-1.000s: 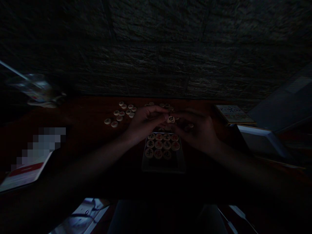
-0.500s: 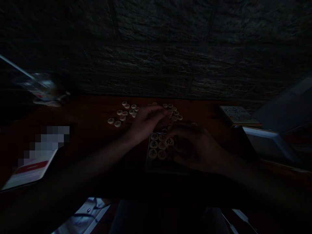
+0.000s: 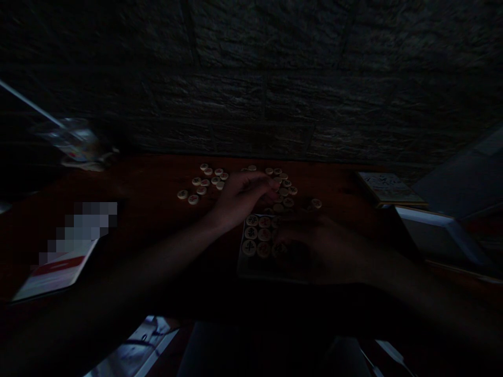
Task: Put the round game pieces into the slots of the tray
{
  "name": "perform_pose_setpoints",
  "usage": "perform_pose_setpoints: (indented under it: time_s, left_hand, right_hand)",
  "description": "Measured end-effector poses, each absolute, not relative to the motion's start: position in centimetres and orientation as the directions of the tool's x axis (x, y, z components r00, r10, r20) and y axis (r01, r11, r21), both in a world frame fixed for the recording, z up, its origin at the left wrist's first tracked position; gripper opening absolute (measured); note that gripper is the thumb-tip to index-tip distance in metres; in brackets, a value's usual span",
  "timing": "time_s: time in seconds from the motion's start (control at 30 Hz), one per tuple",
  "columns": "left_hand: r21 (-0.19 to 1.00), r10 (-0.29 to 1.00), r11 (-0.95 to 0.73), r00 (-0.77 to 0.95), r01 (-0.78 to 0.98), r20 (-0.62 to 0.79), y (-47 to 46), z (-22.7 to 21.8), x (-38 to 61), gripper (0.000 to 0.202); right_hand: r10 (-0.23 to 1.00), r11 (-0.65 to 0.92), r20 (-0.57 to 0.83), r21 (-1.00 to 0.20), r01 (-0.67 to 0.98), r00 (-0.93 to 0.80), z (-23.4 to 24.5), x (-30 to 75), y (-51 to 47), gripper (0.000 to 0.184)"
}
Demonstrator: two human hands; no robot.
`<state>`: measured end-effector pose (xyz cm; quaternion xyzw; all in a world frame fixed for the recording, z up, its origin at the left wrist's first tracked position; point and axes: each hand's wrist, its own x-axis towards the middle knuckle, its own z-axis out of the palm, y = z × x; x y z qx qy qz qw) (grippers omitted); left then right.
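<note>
The scene is very dark. Round pale game pieces with red and black characters lie loose (image 3: 206,183) on a reddish-brown table (image 3: 149,209). A shallow tray (image 3: 245,269) in front of me holds several more pieces in rows (image 3: 257,234). My left hand (image 3: 239,196) reaches to the far heap of pieces (image 3: 285,188), fingers curled with tips on them. My right hand (image 3: 314,246) lies over the right half of the tray, palm down; its fingers are lost in shadow.
A card or booklet (image 3: 58,269) with a red band lies at the left. A clear plastic bag (image 3: 74,141) sits at the far left. A flat printed box (image 3: 389,188) and a light-edged case (image 3: 440,235) stand at the right. A rough dark wall rises behind.
My right hand, which held one piece up near the left hand, has come down onto the tray and the piece is out of sight. My left hand has stayed at the far heap.
</note>
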<state>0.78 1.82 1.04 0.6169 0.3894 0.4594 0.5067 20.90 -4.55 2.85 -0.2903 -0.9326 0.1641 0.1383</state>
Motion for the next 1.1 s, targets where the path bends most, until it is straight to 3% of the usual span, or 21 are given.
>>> perform_pose_setpoints:
  time_s: [0.17,0.5,0.87,1.0,1.1]
  left_hand:
    - [0.985,0.95,-0.173,0.266,0.019,0.162,1.8,1.1,0.8,0.015]
    - [0.99,0.951,-0.144,0.278,0.002,0.138,1.7,1.3,0.8,0.01]
    - [0.99,0.948,-0.143,0.288,0.014,0.133,1.8,1.0,0.7,0.012]
    - [0.985,0.946,-0.17,0.283,0.03,0.155,1.9,1.1,0.8,0.012]
    - [0.979,0.943,-0.199,0.28,0.044,0.179,2.1,1.0,0.7,0.013]
  right_hand:
    - [0.586,0.789,0.164,-0.34,0.512,-0.794,2.6,21.0,-4.3,0.02]
    - [0.507,0.841,0.227,-0.343,0.419,-0.831,2.3,21.5,-4.0,0.013]
    - [0.519,0.832,0.237,-0.361,0.421,-0.821,1.9,21.6,-3.8,0.013]
    - [0.544,0.805,0.255,-0.428,0.412,-0.799,2.5,21.7,-3.7,0.013]
    - [0.643,0.733,0.348,-0.538,0.417,-0.682,2.6,22.2,-3.0,0.011]
